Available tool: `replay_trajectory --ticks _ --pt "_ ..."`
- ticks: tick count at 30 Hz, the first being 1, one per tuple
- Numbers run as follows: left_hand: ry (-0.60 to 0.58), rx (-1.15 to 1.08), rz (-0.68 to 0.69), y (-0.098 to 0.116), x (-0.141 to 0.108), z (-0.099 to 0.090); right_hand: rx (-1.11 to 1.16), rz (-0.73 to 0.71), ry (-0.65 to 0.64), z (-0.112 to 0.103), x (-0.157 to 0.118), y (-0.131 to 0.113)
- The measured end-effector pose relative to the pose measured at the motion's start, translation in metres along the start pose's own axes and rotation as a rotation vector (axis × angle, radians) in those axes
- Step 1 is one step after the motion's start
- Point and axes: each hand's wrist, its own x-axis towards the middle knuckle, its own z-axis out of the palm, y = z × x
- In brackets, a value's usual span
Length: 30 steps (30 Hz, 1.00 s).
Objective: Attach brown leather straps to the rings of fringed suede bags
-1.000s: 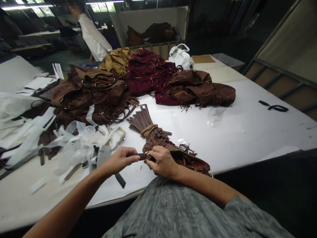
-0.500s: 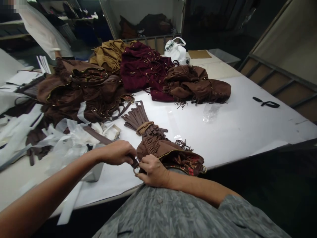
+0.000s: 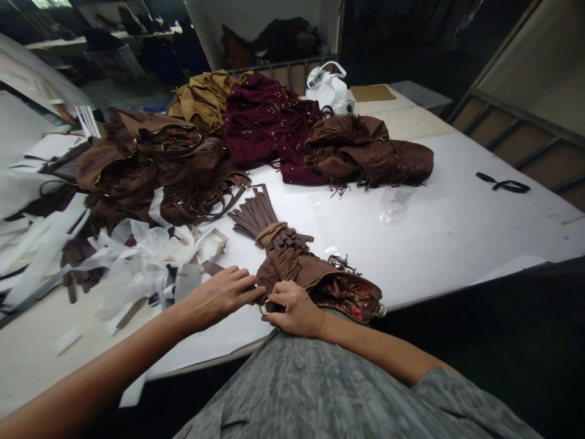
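A brown fringed handbag (image 3: 297,268) lies at the table's front edge against my body, its zipped mouth open on a patterned red lining. My right hand (image 3: 295,310) is closed on the bag's near left end, beside a gold metal ring (image 3: 265,308). My left hand (image 3: 223,297) is at the same corner, fingertips by the ring, fingers bent over a brown strap (image 3: 212,268). Most of that strap is hidden under the hand. Just beyond the bag lies a tied bundle of brown straps (image 3: 260,213).
White wrapping scraps (image 3: 137,256) lie at left. Brown bags (image 3: 169,164), a mustard bag (image 3: 201,100), a maroon bag (image 3: 265,122) and another brown bag (image 3: 375,158) stand behind. A black strap loop (image 3: 503,183) lies right. A person's sleeve (image 3: 36,73) shows far left.
My left hand has shifted slightly right, and its fingers lie flatter over the strap by the ring. The right hand keeps its hold. The person at far left has moved further left.
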Motion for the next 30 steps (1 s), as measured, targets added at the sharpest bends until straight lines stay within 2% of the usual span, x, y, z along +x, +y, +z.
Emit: replay_trajectory --ticks 5,10,12,15,17,20,23,26,30 --pt "-0.018 0.136 0.052 -0.003 -0.011 0.028 -0.096 -0.009 -0.055 0.004 -0.001 -0.005" --pt "0.034 0.056 -0.030 -0.016 0.011 0.054 -0.084 -0.151 -0.162 0.014 -0.001 -0.016" --pt "0.124 -0.087 -0.149 -0.015 0.022 0.058 -0.057 -0.132 -0.127 0.011 -0.001 -0.016" --pt "0.287 -0.419 -0.445 -0.011 0.028 0.055 -0.025 -0.019 -0.005 -0.002 0.001 -0.014" --pt "0.316 -0.652 -0.603 -0.008 0.026 0.049 -0.012 0.047 0.062 -0.013 0.003 -0.012" --pt "0.247 -0.999 -0.695 -0.007 0.021 0.036 -0.001 0.073 0.092 -0.023 0.006 -0.011" --pt "0.121 -1.304 -0.676 -0.006 0.016 0.025 -0.011 0.037 0.063 -0.025 0.009 -0.011" --pt "0.006 -1.450 -0.627 -0.005 0.010 0.020 -0.024 -0.005 0.006 -0.023 0.010 -0.012" --pt "-0.169 -1.497 -0.560 -0.007 0.004 0.017 -0.019 -0.046 -0.065 -0.023 0.007 -0.011"
